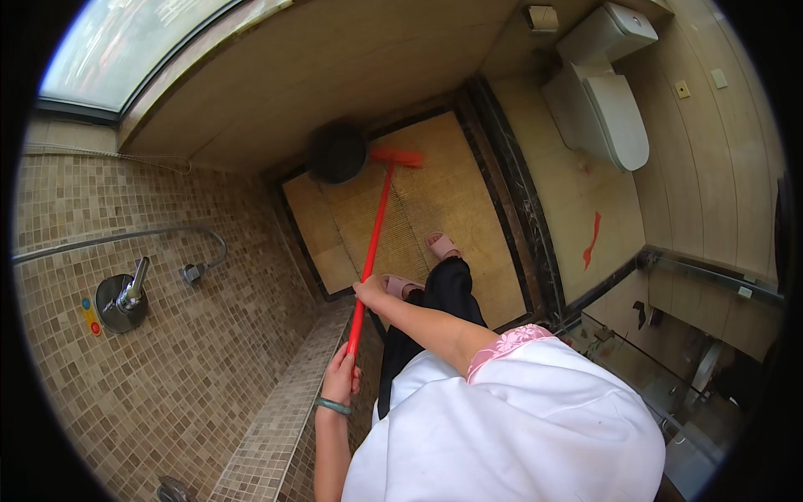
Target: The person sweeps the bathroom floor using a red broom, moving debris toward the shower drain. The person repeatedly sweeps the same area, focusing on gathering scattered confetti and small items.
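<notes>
A long red handle [374,238] slants across the ribbed tan shower floor [458,182], ending in a blurred red head [396,157], a broom or floor brush. My right hand [370,292] grips the handle partway down its length. Nearer my body, my left hand [339,376], with a green bangle at its wrist, is closed round the handle's end. A dark round bucket [337,152] stands by the wall, just left of the red head. My feet, in pink slippers [441,245], are on the floor below it.
Left is a mosaic-tiled wall with a shower mixer [122,303] and a tiled ledge [282,408]. A dark stone curb [514,188] borders the floor at right. Beyond it are a white toilet [618,119], a red strip [591,241] on the floor and a glass panel [665,351].
</notes>
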{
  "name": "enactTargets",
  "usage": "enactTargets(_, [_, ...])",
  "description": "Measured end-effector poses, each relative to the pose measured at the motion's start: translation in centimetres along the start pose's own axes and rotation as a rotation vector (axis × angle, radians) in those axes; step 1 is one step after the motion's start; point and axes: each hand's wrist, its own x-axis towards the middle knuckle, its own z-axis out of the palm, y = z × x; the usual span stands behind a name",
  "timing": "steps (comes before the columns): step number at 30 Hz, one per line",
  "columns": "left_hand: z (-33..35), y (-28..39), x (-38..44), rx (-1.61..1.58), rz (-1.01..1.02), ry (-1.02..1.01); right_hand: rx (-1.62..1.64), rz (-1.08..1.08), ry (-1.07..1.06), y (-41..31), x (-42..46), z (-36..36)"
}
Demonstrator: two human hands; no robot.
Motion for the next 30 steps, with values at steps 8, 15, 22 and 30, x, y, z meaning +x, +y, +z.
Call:
enactTargets(8, [6.0,3.4,5.4,0.103,0.028,-0.131,0.170,0.024,0.065,-1.4,5.9,-8.8])
enactTargets(15, [5.4,3.4,5.9,0.162,0.004,-0.126,0.042,-0.006,0.139,0.7,8.4,-7.7])
enactTargets(22, [-0.4,-3.3,-3.5,0.019,-0.130,0.027,0.015,0.040,-0.107,6.3,-3.2,0.5])
enactTargets(30, [6.6,4.5,-2.1,0.012,-0.068,0.034,0.221,0.060,-0.197,-1.5,-1.1,-8.5])
